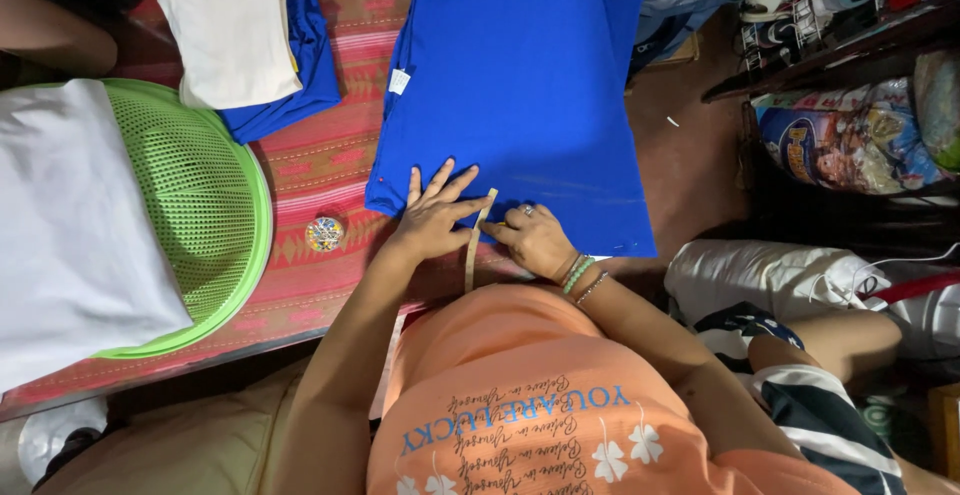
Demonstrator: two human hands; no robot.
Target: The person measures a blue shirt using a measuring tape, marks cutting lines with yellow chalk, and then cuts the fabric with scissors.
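I see a bright blue garment (520, 75) spread flat on the table (320, 170), its hem nearest the body, smooth with a small white label at one edge. My left hand (432, 217) lies flat on the hem, fingers spread, its grip wide and holding nothing. My right hand (537, 239) pinches a pale measuring tape (477, 240) against the cloth. A green basket (200, 205) and folded clothes (240, 35) sit to the left.

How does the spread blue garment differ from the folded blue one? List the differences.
The spread blue garment lies flat and open under both hands; the folded blue garment is compact, untouched. The folded one carries a cream cloth; nothing is stacked on the spread one. Both are the same bright blue.
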